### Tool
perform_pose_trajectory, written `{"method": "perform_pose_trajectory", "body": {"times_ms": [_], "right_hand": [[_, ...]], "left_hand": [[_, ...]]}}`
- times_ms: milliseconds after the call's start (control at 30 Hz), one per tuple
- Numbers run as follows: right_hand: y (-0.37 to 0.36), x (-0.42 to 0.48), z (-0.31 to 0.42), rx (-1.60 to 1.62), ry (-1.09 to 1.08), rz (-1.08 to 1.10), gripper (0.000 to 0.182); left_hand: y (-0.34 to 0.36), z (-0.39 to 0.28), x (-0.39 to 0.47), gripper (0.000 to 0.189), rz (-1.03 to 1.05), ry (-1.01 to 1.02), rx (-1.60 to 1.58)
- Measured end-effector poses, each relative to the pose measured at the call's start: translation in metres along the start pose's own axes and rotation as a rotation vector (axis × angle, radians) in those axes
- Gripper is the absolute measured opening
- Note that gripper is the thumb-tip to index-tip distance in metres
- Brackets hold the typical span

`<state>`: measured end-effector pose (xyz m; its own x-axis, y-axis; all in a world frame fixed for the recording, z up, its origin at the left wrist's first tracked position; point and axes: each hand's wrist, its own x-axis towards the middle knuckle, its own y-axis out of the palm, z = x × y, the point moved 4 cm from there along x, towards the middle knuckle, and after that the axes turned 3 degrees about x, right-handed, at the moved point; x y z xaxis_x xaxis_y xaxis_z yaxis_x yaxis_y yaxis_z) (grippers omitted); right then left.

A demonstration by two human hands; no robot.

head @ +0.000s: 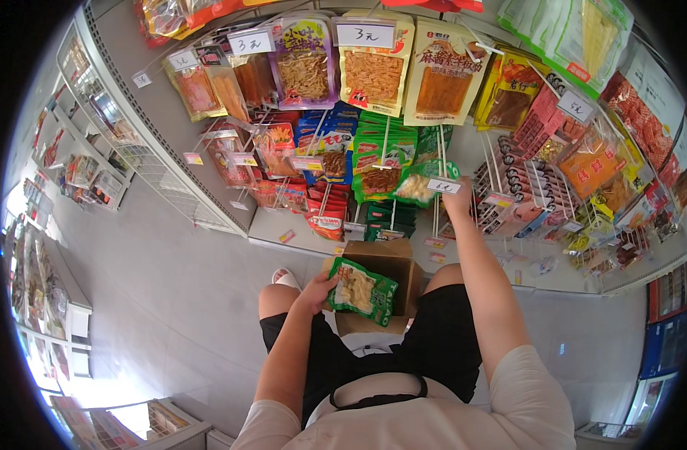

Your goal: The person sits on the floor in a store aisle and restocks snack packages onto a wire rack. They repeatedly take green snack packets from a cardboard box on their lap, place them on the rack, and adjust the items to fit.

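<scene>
My left hand grips the left edge of a green snack packet with a clear window showing pale pieces. It is held over an open cardboard box between my knees; the packet hides much of the box's inside. My right hand reaches up to the display rack, at a metal hook. Its fingers are closed at the right end of a second green packet, which lies tilted at the hook. A handwritten price tag partly covers this packet and my fingertips.
Bagged snacks hang in rows, among them green packets, blue packets and pink packets. Bare hook ends and tags jut toward me. A perforated rack side panel stands at left. The rack's base shelf lies behind the box.
</scene>
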<state>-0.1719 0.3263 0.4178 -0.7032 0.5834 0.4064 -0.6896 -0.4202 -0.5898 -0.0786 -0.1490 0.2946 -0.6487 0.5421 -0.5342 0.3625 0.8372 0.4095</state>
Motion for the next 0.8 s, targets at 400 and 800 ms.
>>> {"method": "perform_pose_trajectory", "body": {"times_ms": [400,800], "right_hand": [[0.035,-0.042,0.001,0.326,0.283,0.151,0.062],[0.042,-0.275,0.084,0.404,0.017,0.864,0.056]], "left_hand": [[0.011,-0.009,-0.003,0.03,0.04,0.006,-0.022],[0.007,-0.004,-0.006,0.031,0.142,-0.073,0.055]]}}
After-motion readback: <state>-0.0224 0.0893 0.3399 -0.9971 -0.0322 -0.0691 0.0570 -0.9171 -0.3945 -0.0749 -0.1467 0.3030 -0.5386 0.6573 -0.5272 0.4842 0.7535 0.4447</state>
